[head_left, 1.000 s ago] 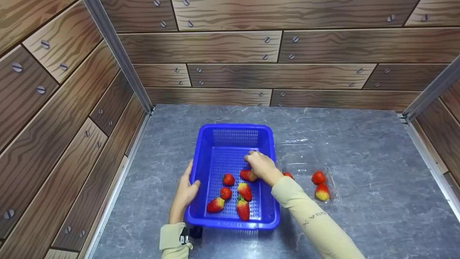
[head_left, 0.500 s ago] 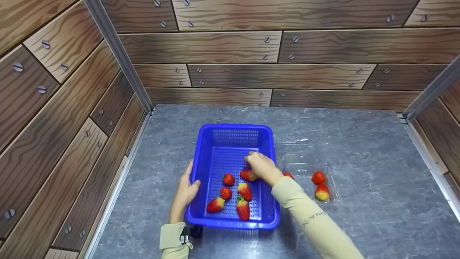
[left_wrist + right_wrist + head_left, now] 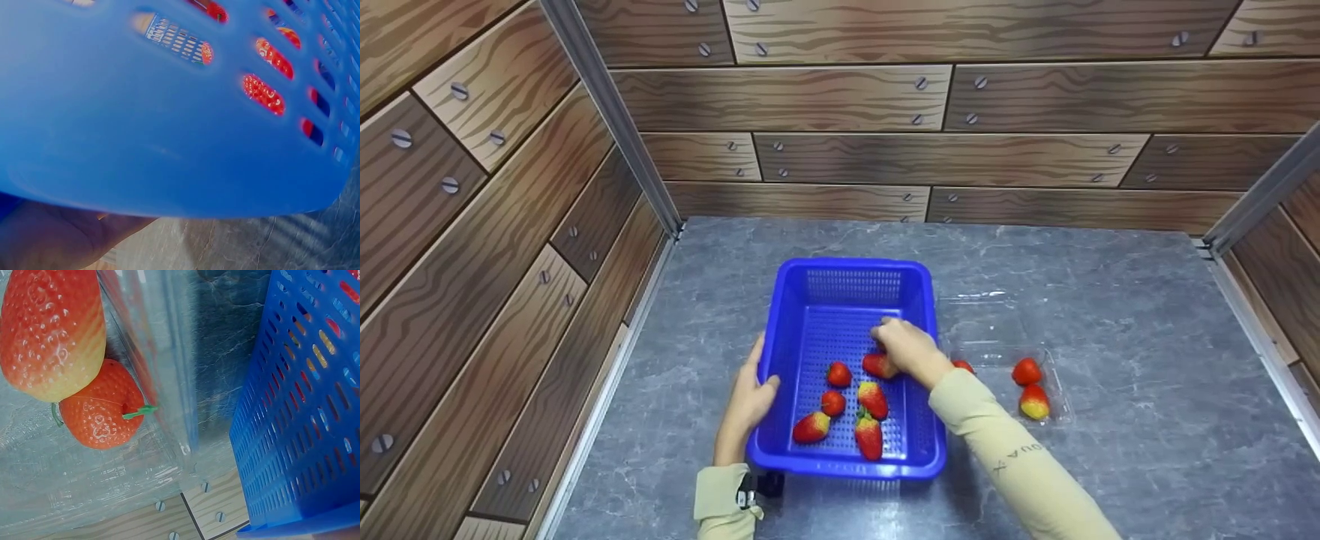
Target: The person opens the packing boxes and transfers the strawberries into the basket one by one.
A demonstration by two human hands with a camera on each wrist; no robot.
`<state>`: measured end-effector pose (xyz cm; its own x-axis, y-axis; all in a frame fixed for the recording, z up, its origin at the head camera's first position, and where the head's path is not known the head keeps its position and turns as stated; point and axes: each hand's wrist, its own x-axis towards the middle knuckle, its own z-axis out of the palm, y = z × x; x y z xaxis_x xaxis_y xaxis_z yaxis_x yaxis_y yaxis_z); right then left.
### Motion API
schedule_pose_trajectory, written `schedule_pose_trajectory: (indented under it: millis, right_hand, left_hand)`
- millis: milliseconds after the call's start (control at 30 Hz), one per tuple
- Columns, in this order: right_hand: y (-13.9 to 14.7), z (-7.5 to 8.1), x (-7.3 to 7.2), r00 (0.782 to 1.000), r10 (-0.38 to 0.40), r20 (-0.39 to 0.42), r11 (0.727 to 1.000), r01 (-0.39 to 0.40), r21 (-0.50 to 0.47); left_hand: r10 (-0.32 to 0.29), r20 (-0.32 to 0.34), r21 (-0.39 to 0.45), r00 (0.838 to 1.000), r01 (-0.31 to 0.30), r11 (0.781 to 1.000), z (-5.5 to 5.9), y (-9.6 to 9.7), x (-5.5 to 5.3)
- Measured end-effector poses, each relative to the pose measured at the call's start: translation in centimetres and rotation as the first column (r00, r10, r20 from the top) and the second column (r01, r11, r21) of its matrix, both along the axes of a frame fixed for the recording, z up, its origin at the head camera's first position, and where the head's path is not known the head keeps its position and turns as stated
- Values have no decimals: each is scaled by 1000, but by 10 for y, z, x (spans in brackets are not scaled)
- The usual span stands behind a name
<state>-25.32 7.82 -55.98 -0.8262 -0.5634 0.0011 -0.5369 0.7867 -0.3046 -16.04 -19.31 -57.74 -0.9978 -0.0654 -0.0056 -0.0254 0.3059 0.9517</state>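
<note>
A blue perforated basket (image 3: 847, 471) stands in the middle of the table. My left hand (image 3: 750, 397) grips its left rim, thumb over the edge; part of that hand (image 3: 62, 236) shows below the wall in the left wrist view. Inside, my right hand (image 3: 907, 346) reaches down with bent fingers, a bit of red at its fingertips, apparently a strawberry mostly hidden by the hand. A strawberry (image 3: 876, 365) lies just under this hand. Nearer the front lie a red-and-yellow strawberry (image 3: 811, 427), another strawberry (image 3: 869, 439) and several more.
Right of the basket sits a clear plastic box (image 3: 990, 352) with its lid folded back. It holds a red strawberry (image 3: 1026, 371), a yellow-tipped strawberry (image 3: 1035, 403) and one partly hidden by my right arm. Wood-patterned walls (image 3: 840, 157) enclose the grey table (image 3: 1170, 360).
Both hands, the basket and the strawberries keep their places; only the head view has shifted very slightly.
</note>
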Motion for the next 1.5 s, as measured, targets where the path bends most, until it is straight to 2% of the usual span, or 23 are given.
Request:
schedule_pose_trajectory:
  millis: [233, 567, 900, 1100, 1267, 1500]
  right_hand:
    - [0, -1, -1, 1000, 14, 7, 1000, -14, -19]
    - [4, -4, 2, 997, 63, -49, 996, -65, -56]
    - [3, 0, 2, 996, 57, -61, 993, -63, -96]
    - [2, 3, 3, 999, 2, -43, 983, -10, -184]
    - [4, 7, 4, 993, -5, -116, 970, -24, -242]
    - [14, 17, 9, 977, 13, -214, 971, -63, -232]
  left_hand:
    - [7, 19, 7, 1000, -7, 1000, 0, 0, 1]
    - [7, 20, -2, 1000, -7, 1000, -1, 2, 3]
    - [-4, -21, -10, 1000, 3, 1000, 0, 1, 0]
    - [-5, -17, -15, 1000, 4, 1000, -1, 0, 1]
    - [7, 2, -14, 1000, -7, 1000, 0, 0, 1]
    - [3, -7, -8, 1000, -3, 1000, -2, 0, 1]
